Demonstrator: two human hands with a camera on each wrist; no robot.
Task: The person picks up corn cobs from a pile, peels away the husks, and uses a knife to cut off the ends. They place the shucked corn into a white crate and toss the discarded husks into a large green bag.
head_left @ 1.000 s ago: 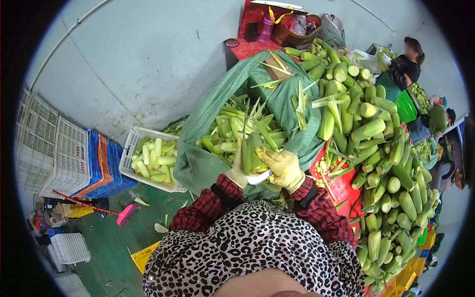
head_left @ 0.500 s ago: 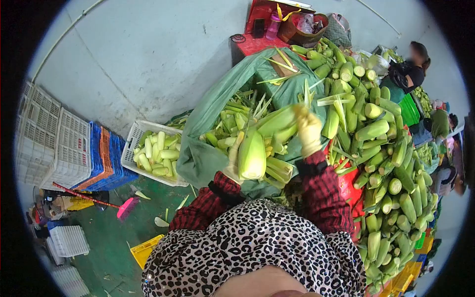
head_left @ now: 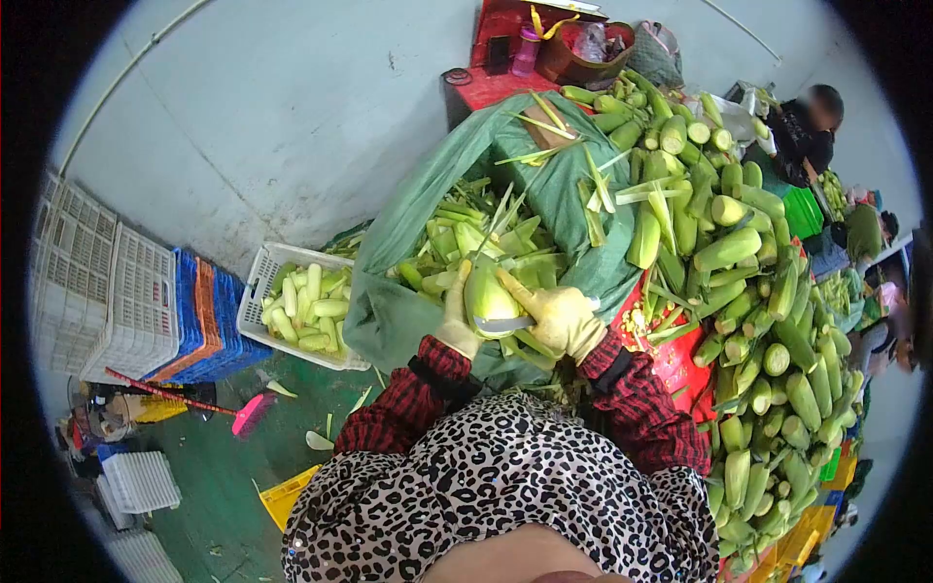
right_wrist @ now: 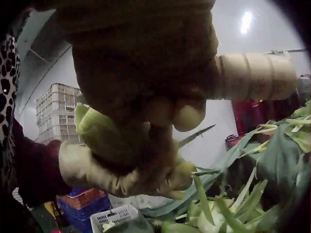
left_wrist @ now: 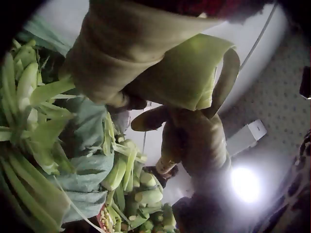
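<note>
A green-husked ear of corn [head_left: 486, 289] is held in front of the body, its broad pale end toward the person. My gloved left hand [head_left: 455, 319] grips it from the left side. On the opposite side is my gloved right hand [head_left: 567, 319], one finger reaching out over the husk and the others curled. A curved grey blade-like band [head_left: 502, 325] runs from the right hand across the ear's near end. In the left wrist view this band [left_wrist: 229, 80] bows around the cut-looking end of the corn [left_wrist: 187, 73]. The right hand's palm side is hidden.
Below the hands, a green sack [head_left: 389, 311] holds loose husks [head_left: 525, 238]. Unhusked corn [head_left: 797, 340] is heaped at right on a red surface [head_left: 680, 364]. Peeled ears [head_left: 316, 291] fill a white crate [head_left: 255, 316]; stacked crates [head_left: 136, 301] stand left. Other people [head_left: 807, 126] work at far right.
Half a second ago the right hand was farther right, pulling husk outward, while the left held the ear. Now the right hand is back against the ear, with the curved band across its end.
</note>
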